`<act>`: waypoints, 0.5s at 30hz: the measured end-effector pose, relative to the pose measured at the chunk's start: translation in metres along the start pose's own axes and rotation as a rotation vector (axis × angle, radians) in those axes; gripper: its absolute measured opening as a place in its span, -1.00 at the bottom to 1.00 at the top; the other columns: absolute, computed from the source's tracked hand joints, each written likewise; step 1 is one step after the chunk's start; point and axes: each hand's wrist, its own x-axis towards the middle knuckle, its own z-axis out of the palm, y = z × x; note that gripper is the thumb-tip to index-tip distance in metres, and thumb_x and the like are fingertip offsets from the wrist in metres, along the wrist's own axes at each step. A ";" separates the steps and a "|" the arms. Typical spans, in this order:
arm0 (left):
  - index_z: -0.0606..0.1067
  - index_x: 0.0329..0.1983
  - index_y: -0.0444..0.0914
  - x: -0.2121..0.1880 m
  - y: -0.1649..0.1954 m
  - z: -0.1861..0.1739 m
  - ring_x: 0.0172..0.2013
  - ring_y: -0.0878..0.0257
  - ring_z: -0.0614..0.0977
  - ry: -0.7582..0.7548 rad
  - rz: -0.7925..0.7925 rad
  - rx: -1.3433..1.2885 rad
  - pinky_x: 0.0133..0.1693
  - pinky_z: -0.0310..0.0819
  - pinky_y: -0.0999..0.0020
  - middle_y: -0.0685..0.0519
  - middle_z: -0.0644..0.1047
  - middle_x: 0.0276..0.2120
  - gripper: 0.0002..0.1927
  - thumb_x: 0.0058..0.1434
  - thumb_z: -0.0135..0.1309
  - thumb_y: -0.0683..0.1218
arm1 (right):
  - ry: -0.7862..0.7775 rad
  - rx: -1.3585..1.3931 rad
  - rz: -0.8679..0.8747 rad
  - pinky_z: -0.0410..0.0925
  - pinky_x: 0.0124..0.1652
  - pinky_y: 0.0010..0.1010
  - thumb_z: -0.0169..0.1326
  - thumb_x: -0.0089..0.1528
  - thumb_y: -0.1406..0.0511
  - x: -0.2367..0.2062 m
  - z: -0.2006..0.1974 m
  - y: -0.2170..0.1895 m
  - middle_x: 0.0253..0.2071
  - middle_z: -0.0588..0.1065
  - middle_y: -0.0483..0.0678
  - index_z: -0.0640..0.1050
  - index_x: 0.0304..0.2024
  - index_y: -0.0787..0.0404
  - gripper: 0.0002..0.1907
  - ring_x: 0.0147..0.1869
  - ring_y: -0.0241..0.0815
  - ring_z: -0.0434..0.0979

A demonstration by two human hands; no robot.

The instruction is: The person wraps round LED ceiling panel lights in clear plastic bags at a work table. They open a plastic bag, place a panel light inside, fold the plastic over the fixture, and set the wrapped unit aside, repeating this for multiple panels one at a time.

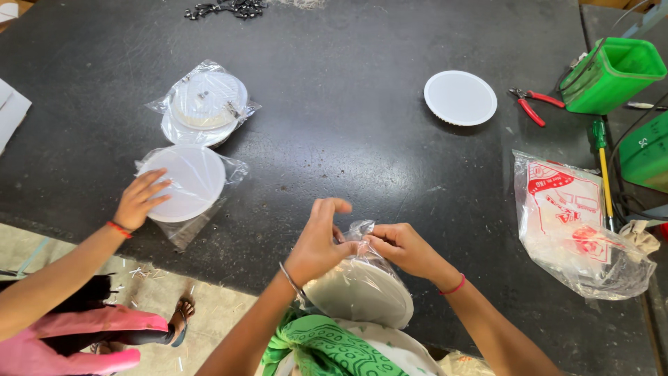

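Clear crinkly plastic bag pinched btwn both hands, smooth matt white disc inside; tabletop beyond is dark, slightly glossy w/ scuffs.

Views: we have one only, the head camera; nothing is shared with a second view
Position: we look from above the near edge of the dark table
Direction: steeply down and forward; far edge at top
Nearness: our left hand and right hand sit close, low in frame
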 end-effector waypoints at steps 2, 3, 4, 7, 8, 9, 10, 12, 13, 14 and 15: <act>0.34 0.21 -0.18 0.012 -0.003 -0.009 -0.32 0.37 0.59 -0.131 -0.172 -0.084 -0.21 0.59 0.46 0.33 0.37 -0.08 -0.16 -0.16 0.48 -0.11 | -0.038 0.031 -0.016 0.19 -0.46 -0.53 0.00 0.35 0.28 0.000 -0.001 -0.005 -0.51 0.40 -0.26 0.61 -0.28 0.34 -0.75 -0.42 -0.51 0.24; 0.42 0.12 -0.23 0.017 -0.003 -0.012 -0.31 0.39 0.60 -0.244 -0.192 -0.209 -0.20 0.57 0.46 0.27 0.46 -0.16 -0.31 -0.11 0.44 -0.13 | -0.058 0.047 -0.022 0.20 -0.46 -0.54 0.00 0.34 0.28 0.000 -0.001 -0.007 -0.50 0.41 -0.26 0.61 -0.27 0.33 -0.75 -0.41 -0.52 0.25; 0.50 0.02 -0.28 0.020 -0.003 -0.013 -0.31 0.41 0.61 -0.358 -0.210 -0.335 -0.20 0.56 0.46 0.21 0.55 -0.24 -0.45 -0.07 0.40 -0.14 | -0.066 0.093 -0.006 0.22 -0.43 -0.56 0.00 0.34 0.29 -0.001 -0.001 -0.008 -0.47 0.45 -0.28 0.62 -0.23 0.32 -0.76 -0.39 -0.53 0.28; 0.61 -0.18 -0.35 0.020 -0.001 -0.012 -0.32 0.38 0.65 -0.363 -0.188 -0.352 -0.21 0.58 0.44 0.10 0.65 -0.36 -0.70 0.00 0.36 -0.20 | -0.072 0.163 0.037 0.25 -0.40 -0.60 -0.01 0.32 0.29 -0.001 -0.003 -0.011 -0.42 0.49 -0.29 0.63 -0.16 0.30 -0.76 -0.38 -0.55 0.32; 0.62 -0.23 -0.35 0.016 0.000 -0.011 -0.33 0.36 0.67 -0.309 -0.170 -0.297 -0.23 0.59 0.42 0.08 0.66 -0.38 -0.75 0.02 0.36 -0.22 | -0.066 0.141 0.046 0.24 -0.42 -0.60 -0.01 0.33 0.29 -0.001 -0.004 -0.012 -0.44 0.47 -0.28 0.62 -0.18 0.30 -0.77 -0.39 -0.54 0.31; 0.62 -0.24 -0.30 0.012 0.001 -0.010 -0.33 0.33 0.67 -0.261 0.006 -0.164 -0.23 0.59 0.42 0.09 0.64 -0.35 -0.79 0.03 0.33 -0.23 | -0.059 0.118 0.055 0.22 -0.43 -0.59 -0.01 0.33 0.29 -0.001 -0.004 -0.012 -0.47 0.44 -0.27 0.62 -0.20 0.30 -0.77 -0.41 -0.53 0.29; 0.63 -0.26 -0.25 0.007 0.002 -0.009 -0.33 0.29 0.67 -0.210 0.180 -0.032 -0.24 0.58 0.42 0.10 0.63 -0.33 -0.82 0.05 0.31 -0.24 | -0.059 0.136 0.051 0.24 -0.42 -0.60 0.00 0.34 0.28 -0.001 -0.005 -0.013 -0.47 0.44 -0.27 0.61 -0.20 0.30 -0.78 -0.41 -0.52 0.31; 0.62 -0.25 -0.19 0.000 0.005 -0.012 -0.28 0.21 0.66 -0.168 0.422 0.172 -0.22 0.56 0.38 0.11 0.61 -0.28 -0.83 0.09 0.24 -0.26 | -0.063 0.177 0.045 0.27 -0.41 -0.60 0.02 0.35 0.27 0.000 -0.006 -0.013 -0.47 0.45 -0.26 0.60 -0.20 0.29 -0.78 -0.41 -0.50 0.35; 0.61 -0.23 -0.18 -0.003 0.007 -0.015 -0.24 0.17 0.64 -0.180 0.494 0.243 -0.18 0.55 0.35 0.11 0.60 -0.25 -0.82 0.11 0.21 -0.26 | -0.065 0.185 0.049 0.28 -0.41 -0.60 0.03 0.36 0.26 0.000 -0.006 -0.014 -0.46 0.45 -0.26 0.59 -0.21 0.29 -0.78 -0.40 -0.50 0.36; 0.59 -0.20 -0.17 -0.005 0.009 -0.018 -0.20 0.12 0.63 -0.192 0.567 0.315 -0.15 0.54 0.31 0.12 0.59 -0.22 -0.81 0.13 0.17 -0.27 | -0.066 0.193 0.052 0.29 -0.40 -0.60 0.04 0.36 0.25 0.001 -0.007 -0.015 -0.45 0.45 -0.26 0.58 -0.22 0.28 -0.78 -0.40 -0.51 0.36; 0.59 -0.18 -0.18 -0.006 0.011 -0.021 -0.15 0.11 0.62 -0.210 0.580 0.332 -0.13 0.54 0.29 0.11 0.59 -0.18 -0.78 0.12 0.13 -0.27 | -0.067 0.199 0.053 0.30 -0.40 -0.60 0.04 0.36 0.24 0.002 -0.007 -0.016 -0.45 0.45 -0.26 0.57 -0.23 0.28 -0.77 -0.39 -0.51 0.37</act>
